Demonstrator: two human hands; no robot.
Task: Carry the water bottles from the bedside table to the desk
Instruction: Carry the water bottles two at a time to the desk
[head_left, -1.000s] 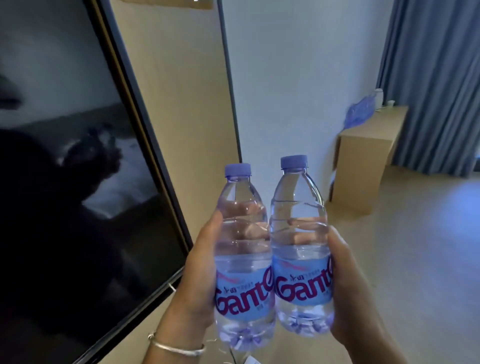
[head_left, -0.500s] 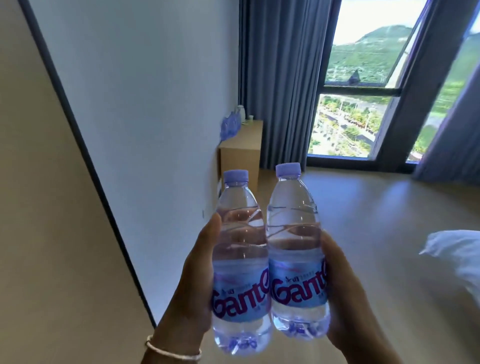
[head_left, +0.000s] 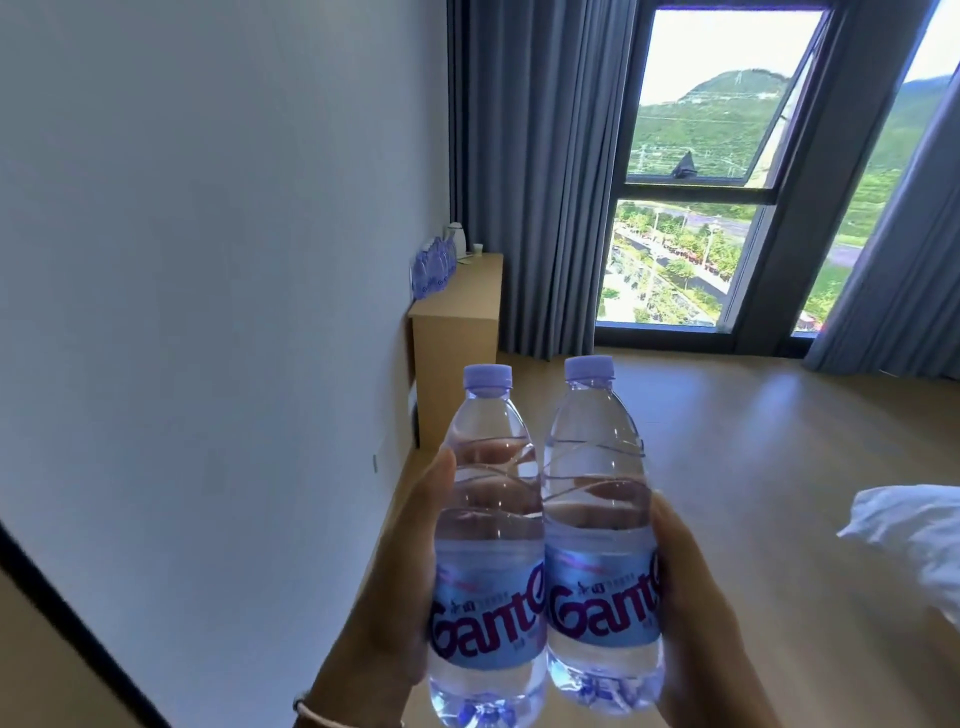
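Two clear water bottles with purple caps and blue labels stand upright side by side in front of me, touching each other. My left hand (head_left: 395, 587) grips the left bottle (head_left: 485, 545), thumb up along its side and fingers showing through the water. The right bottle (head_left: 597, 519) is gripped by my right hand (head_left: 696, 623). Ahead, against the left wall, stands the wooden desk (head_left: 462, 317). Several more bottles (head_left: 431, 270) of the same kind stand on its top by the wall.
A white kettle (head_left: 455, 236) and a small cup (head_left: 478, 249) sit at the desk's far end. Grey curtains (head_left: 530, 171) flank a tall window (head_left: 701, 166). Wooden floor (head_left: 779, 457) runs between me and the desk. A white bedding corner (head_left: 914, 530) juts in at the right.
The view has swung right, away from the dark screen and wood panel, onto the wall, desk and window. The desk looks closer. Both hands hold the bottles as before.
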